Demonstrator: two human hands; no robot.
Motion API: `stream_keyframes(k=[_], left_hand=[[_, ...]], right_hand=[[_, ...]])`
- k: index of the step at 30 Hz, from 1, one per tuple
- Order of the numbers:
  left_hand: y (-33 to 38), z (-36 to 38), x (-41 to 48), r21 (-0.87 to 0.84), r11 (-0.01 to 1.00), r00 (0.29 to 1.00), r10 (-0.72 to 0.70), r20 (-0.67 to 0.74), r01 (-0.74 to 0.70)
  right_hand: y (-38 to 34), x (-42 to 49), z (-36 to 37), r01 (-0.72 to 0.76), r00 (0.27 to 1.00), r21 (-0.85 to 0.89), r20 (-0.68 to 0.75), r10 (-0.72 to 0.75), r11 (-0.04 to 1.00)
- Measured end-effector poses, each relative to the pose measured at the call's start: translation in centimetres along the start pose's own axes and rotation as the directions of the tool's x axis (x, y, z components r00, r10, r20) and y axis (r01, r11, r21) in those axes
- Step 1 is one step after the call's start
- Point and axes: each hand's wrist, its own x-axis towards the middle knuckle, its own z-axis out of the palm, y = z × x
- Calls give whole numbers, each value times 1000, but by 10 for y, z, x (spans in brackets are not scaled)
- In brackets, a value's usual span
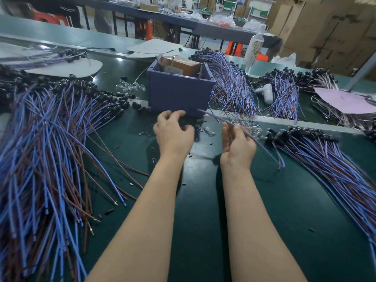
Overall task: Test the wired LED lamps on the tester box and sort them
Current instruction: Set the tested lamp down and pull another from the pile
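The tester box (179, 94), a blue open-topped box with an orange block and metal pins inside, stands on the green table just beyond my hands. My right hand (238, 141) holds a wired lamp (219, 119) whose blue and brown wires run from near the box's front corner back past my palm. My left hand (173, 131) hovers in front of the box with its fingers curled over small black and clear parts; whether it holds any is hidden. Big piles of wired lamps lie at the left (50, 149) and right (325, 159).
More wire bundles (232, 84) lie right of the box, beside a white glove (266, 92). Loose clear lamp caps (130, 87) and black sockets sit left of the box. A pink sheet (341, 100) lies far right, a bottle (254, 47) behind. People work at back tables.
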Motion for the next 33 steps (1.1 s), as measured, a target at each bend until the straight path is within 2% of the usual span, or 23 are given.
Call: stream_keyframes(k=[2,5,7,9,11,13,15,17,18,19,20,21,23,25,26,30,33], left_hand=[[5,5,-3,-112,992,992,72,101,-61],[13,9,-9,-309,950,958,123,258,-39],[14,11,-9,-391,920,967,114,227,-16],[13,9,-6,-492,870,989,36,142,39],[10,4,-1,-630,768,993,-112,45,115],[7,-3,5,-765,621,961,-275,-11,169],[4,-9,10,-859,471,921,-390,3,203],[3,-13,12,-895,374,890,-452,54,244],[3,-14,12,-900,349,883,-463,77,262],[4,-14,11,-902,333,879,-466,96,276],[5,-14,10,-901,329,879,-464,108,284],[5,-14,10,-897,339,883,-458,106,283],[4,-13,10,-877,404,900,-431,68,260],[4,-11,8,-847,475,927,-372,52,237],[5,-9,7,-826,509,941,-329,73,242],[6,2,0,-661,701,963,-167,213,268],[3,6,-1,-624,739,965,-149,215,253]], right_hand=[[3,-4,5,-76,995,21,73,74,997],[12,-14,11,-159,967,-54,194,167,986],[18,-22,14,-180,946,-168,239,217,969],[20,-29,16,-168,926,-320,273,261,932],[17,-35,17,-59,890,-591,334,310,805],[14,-42,19,182,847,-748,449,285,639],[11,-46,21,492,805,-703,592,41,513],[9,-48,22,717,695,-633,680,-233,292],[9,-47,21,750,660,-635,703,-265,185],[10,-46,19,746,662,-658,717,-217,102],[11,-42,16,722,691,-689,712,-127,69],[13,-40,13,692,721,-717,692,-37,77],[16,-41,10,680,726,-727,686,52,96],[20,-39,12,681,726,-723,687,23,117],[22,-38,13,658,745,-735,667,5,160],[31,-31,12,476,862,-800,507,-13,364],[34,-29,10,446,875,-798,485,-8,407]])
